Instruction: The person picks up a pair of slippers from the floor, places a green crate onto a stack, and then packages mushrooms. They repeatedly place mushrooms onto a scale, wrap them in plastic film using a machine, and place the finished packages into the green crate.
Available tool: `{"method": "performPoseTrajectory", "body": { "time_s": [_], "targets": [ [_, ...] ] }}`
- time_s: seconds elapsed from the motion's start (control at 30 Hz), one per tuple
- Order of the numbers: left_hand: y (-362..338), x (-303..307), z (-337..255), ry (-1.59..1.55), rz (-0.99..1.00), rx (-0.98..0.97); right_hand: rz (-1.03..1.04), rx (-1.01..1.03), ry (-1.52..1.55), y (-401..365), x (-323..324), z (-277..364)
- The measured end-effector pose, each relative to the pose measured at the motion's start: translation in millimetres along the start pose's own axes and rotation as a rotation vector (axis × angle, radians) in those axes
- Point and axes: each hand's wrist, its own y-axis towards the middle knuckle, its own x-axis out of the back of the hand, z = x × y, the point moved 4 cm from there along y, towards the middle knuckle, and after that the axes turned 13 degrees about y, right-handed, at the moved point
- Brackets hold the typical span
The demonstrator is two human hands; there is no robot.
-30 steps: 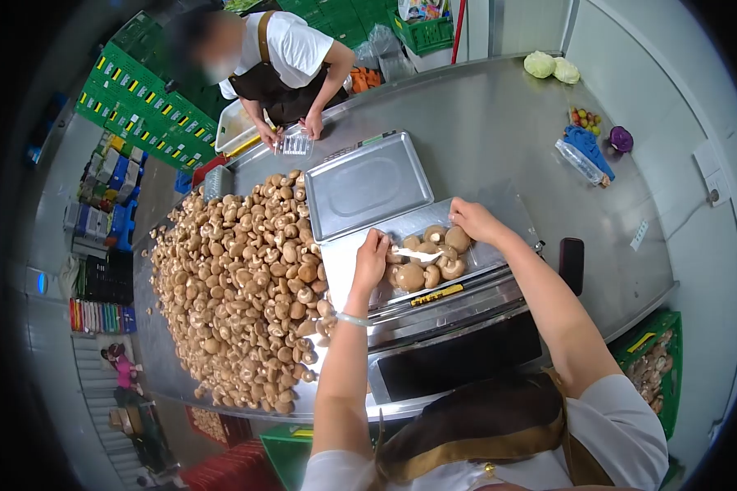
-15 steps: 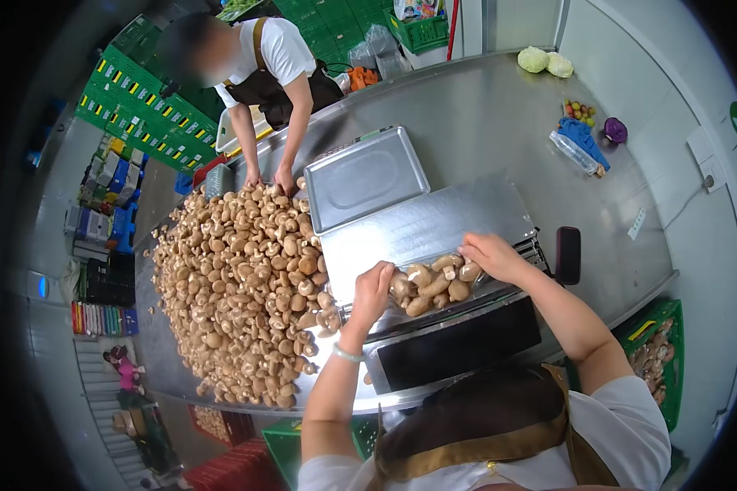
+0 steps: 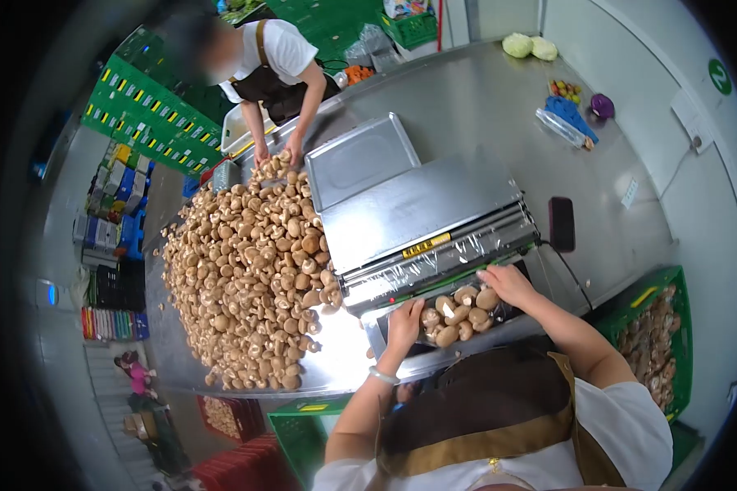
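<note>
My left hand [image 3: 404,325] and my right hand [image 3: 508,285] are closed at opposite ends of a pack of shiitake mushrooms [image 3: 463,313]. Clear film appears to lie over the mushrooms, and whatever is beneath them is mostly hidden. The pack is over the near side of a film wrapping machine [image 3: 422,214], close to my apron. Cling film [image 3: 475,247] stretches across the machine's front rollers. Left of the machine, a large heap of loose shiitake mushrooms [image 3: 246,286] covers the table.
Opposite me, a co-worker's hands [image 3: 280,157] hold mushrooms at the heap's far edge. A metal tray [image 3: 360,159] rests behind the machine. To the right lie a phone [image 3: 562,224] and a cable [image 3: 567,266]. Green crates [image 3: 681,360] of mushrooms stand at the lower right.
Both my hands have brought the mushroom pack toward my body, off the machine's front, uncovering the rollers and film. The co-worker's hands have lifted some mushrooms.
</note>
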Motion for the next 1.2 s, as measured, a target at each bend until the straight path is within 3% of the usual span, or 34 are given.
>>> {"method": "performPoseTrajectory", "body": {
  "time_s": [0.13, 0.17, 0.27, 0.3, 0.37, 0.43, 0.47, 0.5, 0.6, 0.67, 0.73, 0.8, 0.83, 0.87, 0.93, 0.97, 1.03, 1.1, 1.13, 1.17, 1.2],
  "targets": [
    [-26.4, -9.4, 5.7, 0.047, -0.282, 0.045, -0.221, -0.224, 0.151, -33.7, 8.3, -36.6],
    [-34.9, -11.9, 13.2, -0.133, -0.247, 0.143, -0.192, -0.363, 0.278, -43.7, 12.8, -30.2],
    [-49.1, -34.2, 22.3, -0.379, -0.274, 0.043, -0.315, -0.103, 0.295, -56.5, 3.0, -41.9],
    [-52.3, -34.7, 21.7, -0.331, -0.327, 0.031, -0.307, -0.067, 0.34, -56.1, -3.5, -45.4],
    [-53.4, -32.2, 21.1, -0.236, -0.438, -0.002, -0.41, -0.12, 0.521, -70.1, 3.5, -45.4],
    [-53.3, -15.2, 25.7, -0.376, -0.353, 0.055, -0.523, -0.118, 0.671, -98.2, 24.9, -25.3],
    [-52.4, -7.1, 30.2, -0.446, -0.313, 0.085, -0.523, -0.212, 0.689, -120.0, 40.1, -7.7],
    [-49.1, -13.2, 49.1, -0.359, -0.292, 0.045, -0.579, -0.169, 0.666, -138.1, 47.4, -7.2],
    [-45.2, -15.3, 4.6, 0.111, -0.219, -0.088, -0.754, -0.185, 0.381, -179.9, 47.1, -49.4],
    [-33.6, -43.8, -2.8, 0.469, -0.271, -0.322, -0.853, -0.233, 0.118, -192.1, 24.9, -98.7],
    [-18.9, -65.6, -27.5, 0.582, -0.301, -0.487, -0.942, -0.179, -0.03, -185.9, -3.7, -129.3],
    [-12.6, -82.3, -62.1, 0.466, -0.196, -0.691, -0.839, -0.331, 0.021, -178.3, -31.0, -139.6],
    [-12.8, -92.3, -72.9, 0.367, -0.139, -0.789, -0.865, -0.193, 0.523, -173.3, -49.8, -150.2],
    [-12.2, -100.0, -73.9, 0.297, -0.067, -0.664, -0.86, -0.021, 1.017, -166.6, -62.0, -155.9],
    [-24.2, -102.3, -102.3, -0.216, 0.103, -0.548, -0.427, 0.113, 0.71, -179.2, -27.3, -64.1],
    [-36.2, -112.4, -112.5, -0.657, 0.425, -0.33, -0.276, 0.204, 0.527, -191.6, -4.5, -6.7],
    [-74.6, -100.3, -136.5, -0.62, 0.53, -0.354, -0.178, -0.267, 0.726, -210.0, -40.9, -10.7],
    [-107.2, -85.3, -165.1, -0.727, 0.619, -0.319, -0.044, -0.441, 1.314, -235.7, -54.0, -21.0],
    [-119.8, -85.7, -165.5, -0.857, 0.718, -0.241, 0.055, -0.516, 1.478, -247.5, -51.4, -10.4],
    [-128.7, -81.3, -182.2, -0.951, 0.759, -0.29, 0.151, -0.61, 1.626, -260.2, -48.5, 0.6],
    [-134.9, -76.8, -198.6, -1.045, 0.798, -0.332, 0.195, -0.238, 1.552, -260.9, -37.1, 13.8]
  ]
}}
